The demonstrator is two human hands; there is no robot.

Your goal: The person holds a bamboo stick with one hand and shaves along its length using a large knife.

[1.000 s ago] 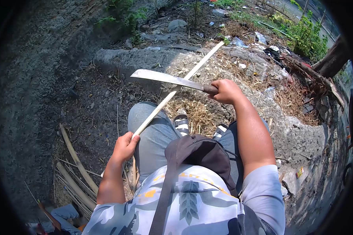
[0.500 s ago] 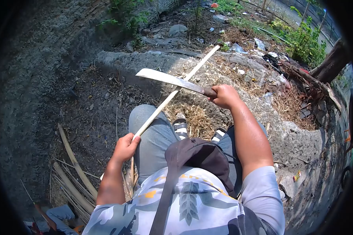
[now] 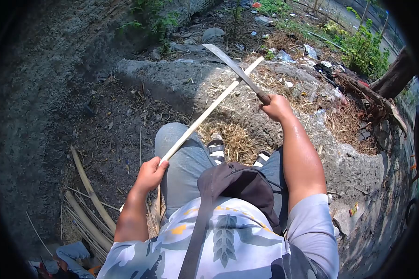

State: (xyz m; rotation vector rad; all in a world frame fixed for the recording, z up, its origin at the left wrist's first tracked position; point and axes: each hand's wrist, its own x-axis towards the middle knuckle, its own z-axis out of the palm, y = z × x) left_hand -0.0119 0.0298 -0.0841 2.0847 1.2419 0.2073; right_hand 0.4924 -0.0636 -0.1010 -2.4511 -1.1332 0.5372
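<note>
My left hand (image 3: 152, 174) is closed round the near end of a long pale wooden stick (image 3: 205, 114), beside my left knee. From there the stick slants up and away to the right, passing over my knee, with its far end above the lit ground. In my right hand (image 3: 278, 108) is the dark handle of a machete (image 3: 237, 69). Its blade points up and left and crosses over the stick near the far end.
Pale shavings (image 3: 228, 142) lie around my sandalled feet. Split poles and thin sticks (image 3: 91, 190) rest at left. Another person's leg (image 3: 74, 253) shows at lower left. A rough wall (image 3: 37, 116) rises on the left; a tree trunk (image 3: 395, 74) leans at right.
My right hand has moved up and right, carrying the machete along the stick toward its far end. The blade has swung to point more upward. My left hand stays nearly in place.
</note>
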